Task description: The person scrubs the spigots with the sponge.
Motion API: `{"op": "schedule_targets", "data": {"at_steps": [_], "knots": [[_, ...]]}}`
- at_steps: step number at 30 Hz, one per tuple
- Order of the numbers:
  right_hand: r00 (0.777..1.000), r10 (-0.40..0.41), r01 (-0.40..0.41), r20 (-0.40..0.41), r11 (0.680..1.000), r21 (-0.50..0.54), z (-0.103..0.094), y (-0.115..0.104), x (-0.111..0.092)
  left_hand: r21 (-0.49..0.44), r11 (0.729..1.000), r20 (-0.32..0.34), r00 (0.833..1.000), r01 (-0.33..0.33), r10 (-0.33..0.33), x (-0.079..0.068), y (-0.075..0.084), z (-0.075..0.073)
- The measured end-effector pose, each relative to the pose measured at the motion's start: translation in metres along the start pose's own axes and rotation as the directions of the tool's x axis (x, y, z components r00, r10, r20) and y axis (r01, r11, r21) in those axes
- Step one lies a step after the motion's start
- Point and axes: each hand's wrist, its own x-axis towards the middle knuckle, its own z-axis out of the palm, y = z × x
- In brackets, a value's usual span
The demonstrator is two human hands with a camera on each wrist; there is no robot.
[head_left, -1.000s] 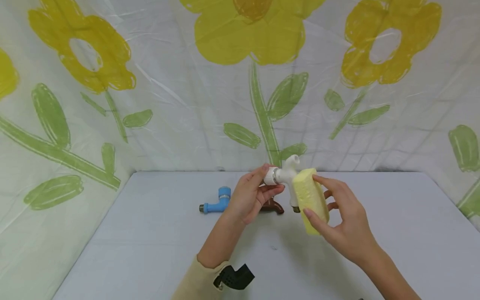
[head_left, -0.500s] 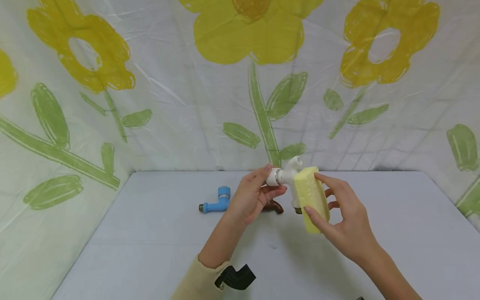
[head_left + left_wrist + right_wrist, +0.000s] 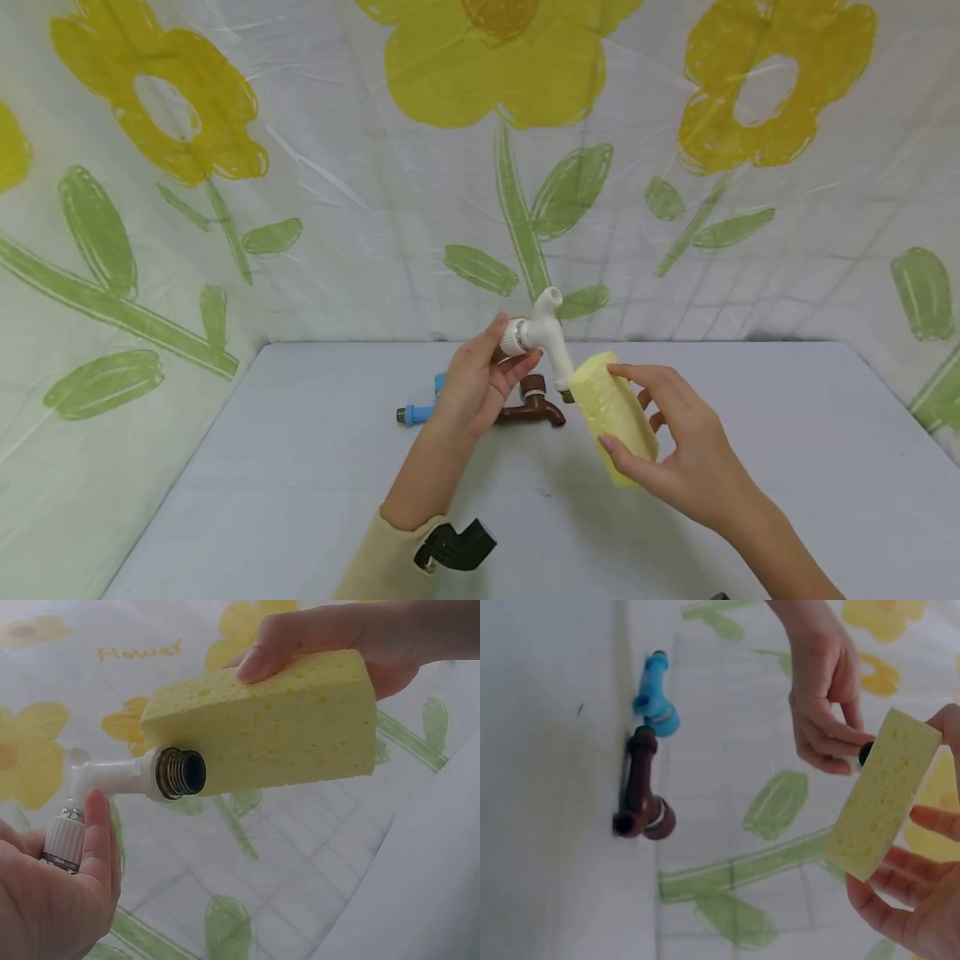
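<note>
A white faucet (image 3: pixel 547 337) is held up by its ribbed knob between the thumb and fingers of my left hand (image 3: pixel 476 383). Its threaded metal end (image 3: pixel 181 774) points toward the sponge, and the spout curves up on the far side. My right hand (image 3: pixel 686 450) pinches a yellow sponge (image 3: pixel 611 417) between thumb and fingers, tilted and close to the threaded end. In the left wrist view the sponge lies just behind that end; whether they touch I cannot tell. From the right wrist, the sponge (image 3: pixel 885 795) hides most of the white faucet.
Behind my left hand, a brown faucet (image 3: pixel 532 408) and a blue faucet (image 3: pixel 416 414) lie on the white table (image 3: pixel 300 492). A curtain (image 3: pixel 360 208) printed with yellow flowers hangs along the table's back edge. A black device (image 3: pixel 455 546) sits on the left sleeve.
My left hand has moved left and slightly up with the white faucet, which now tilts more. The sponge has shifted slightly left and down. More of the brown faucet shows.
</note>
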Motion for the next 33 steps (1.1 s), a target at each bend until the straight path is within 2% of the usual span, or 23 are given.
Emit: {"op": "schedule_targets", "data": {"at_steps": [8, 13, 19, 21, 24, 29, 33], "knots": [[1.0, -0.02, 0.02, -0.014, 1.0, -0.003, 0.001, 0.0, 0.0, -0.086, 0.996, -0.054, 0.998, 0.008, -0.013, 0.003, 0.001, -0.002], [0.995, -0.049, 0.049, -0.089, 0.999, -0.003, 0.007, -0.001, -0.001, -0.148, 0.989, -0.101, 0.994, 0.022, -0.037, 0.004, -0.005, 0.003], [0.966, -0.147, 0.134, -0.211, 0.988, -0.079, 0.012, 0.001, 0.001, -0.174, 0.985, -0.133, 0.99, 0.02, -0.044, 0.004, -0.01, 0.008], [0.959, -0.158, 0.138, -0.233, 0.985, -0.101, 0.012, 0.002, 0.002, -0.177, 0.984, -0.139, 0.989, 0.019, -0.044, 0.003, -0.01, 0.009], [0.955, -0.159, 0.134, -0.25, 0.984, -0.117, 0.012, 0.002, 0.003, -0.179, 0.984, -0.158, 0.986, 0.015, -0.044, 0.002, -0.009, 0.01], [0.955, -0.181, 0.16, -0.235, 0.981, -0.106, 0.014, 0.0, 0.003, -0.19, 0.982, -0.19, 0.981, 0.004, -0.041, 0.0, -0.01, 0.011], [0.952, -0.177, 0.157, -0.25, 0.983, -0.096, 0.015, 0.001, 0.004, -0.184, 0.983, -0.18, 0.982, 0.02, -0.054, 0.0, -0.012, 0.011]]}}
